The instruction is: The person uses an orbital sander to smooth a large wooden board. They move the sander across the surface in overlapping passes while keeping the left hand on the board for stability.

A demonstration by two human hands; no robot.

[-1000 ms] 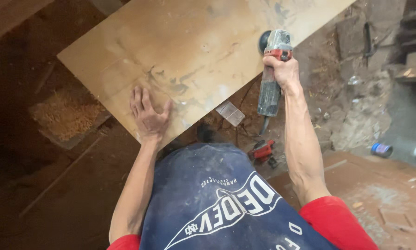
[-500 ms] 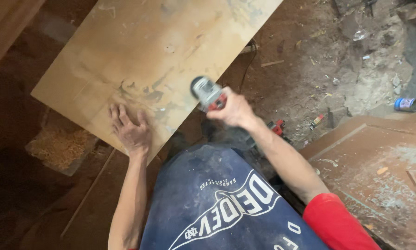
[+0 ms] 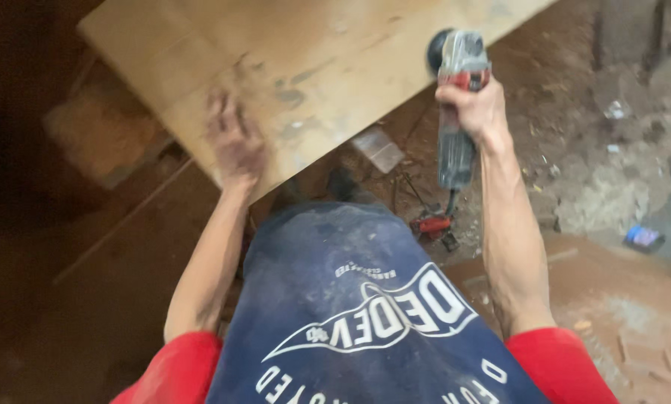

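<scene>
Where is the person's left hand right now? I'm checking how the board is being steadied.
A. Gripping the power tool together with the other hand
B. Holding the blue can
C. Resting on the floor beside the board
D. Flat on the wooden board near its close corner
D. The left hand lies spread on the wooden board near its close corner, while the right hand alone grips the angle grinder beyond the board's edge.

small can (image 3: 643,237): lies on its side on the dirt floor at far right, round, blue wrapper with pale patches, blurred | apron (image 3: 365,314): dark blue, dusty, bears a white pennant-shaped printed emblem across the chest | screens, signs: none in view
</scene>
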